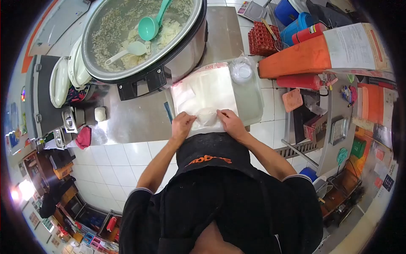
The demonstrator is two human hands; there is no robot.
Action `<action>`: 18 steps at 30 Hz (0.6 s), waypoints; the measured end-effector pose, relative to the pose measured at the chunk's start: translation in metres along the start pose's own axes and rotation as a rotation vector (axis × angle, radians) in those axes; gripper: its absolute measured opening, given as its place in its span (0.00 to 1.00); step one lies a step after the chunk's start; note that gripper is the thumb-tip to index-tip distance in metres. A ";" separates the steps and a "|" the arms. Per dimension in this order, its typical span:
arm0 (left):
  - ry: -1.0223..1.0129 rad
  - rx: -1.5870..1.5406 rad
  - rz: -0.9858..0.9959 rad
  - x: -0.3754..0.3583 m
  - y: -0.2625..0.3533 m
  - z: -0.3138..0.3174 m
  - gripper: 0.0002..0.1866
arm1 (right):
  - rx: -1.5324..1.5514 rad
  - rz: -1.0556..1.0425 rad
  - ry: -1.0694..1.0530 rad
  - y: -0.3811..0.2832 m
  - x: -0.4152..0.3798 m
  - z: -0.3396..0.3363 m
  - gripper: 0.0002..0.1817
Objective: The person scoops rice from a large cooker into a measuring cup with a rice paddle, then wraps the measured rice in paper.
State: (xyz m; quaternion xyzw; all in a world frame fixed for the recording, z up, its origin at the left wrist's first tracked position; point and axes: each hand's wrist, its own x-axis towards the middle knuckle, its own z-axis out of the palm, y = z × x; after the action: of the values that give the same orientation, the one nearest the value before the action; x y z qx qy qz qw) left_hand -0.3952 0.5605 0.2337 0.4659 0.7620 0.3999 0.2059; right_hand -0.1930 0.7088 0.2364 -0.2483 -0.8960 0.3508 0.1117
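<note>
A stack of white wrapping paper (215,86) lies on the steel counter in front of me. Near its front edge sits a rounded white mound (207,115), apparently covered by paper; what is inside is hidden. My left hand (182,124) is closed in a pinch on the paper at the mound's left side. On the opposite side, my right hand (231,121) pinches the paper with thumb and fingers. Just beyond the stack stands a large steel pot (186,55) of rice (167,34), holding a green ladle (148,28) and a white scoop (136,48).
Right of the paper is a pale tray (252,101) with a plastic-wrapped stack of bowls (242,73). A small white block (100,114), a red cloth (83,137) and metal containers (69,120) lie leftward on the counter (131,118). A red crate (263,39) stands at the back right.
</note>
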 end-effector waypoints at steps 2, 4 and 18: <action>0.049 0.075 0.108 -0.007 0.009 0.004 0.06 | 0.066 0.032 0.068 -0.004 -0.001 0.001 0.14; -0.068 0.096 0.028 -0.007 0.022 0.001 0.05 | -0.048 0.119 -0.165 0.000 0.017 -0.009 0.12; -0.815 -0.591 -0.203 0.051 -0.015 -0.022 0.18 | 0.275 -0.053 -0.747 0.011 0.078 -0.017 0.19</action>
State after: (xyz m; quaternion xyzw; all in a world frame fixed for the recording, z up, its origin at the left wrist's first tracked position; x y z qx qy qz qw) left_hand -0.4429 0.5926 0.2380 0.4294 0.5157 0.3623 0.6469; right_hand -0.2491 0.7659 0.2436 -0.0631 -0.8258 0.5306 -0.1806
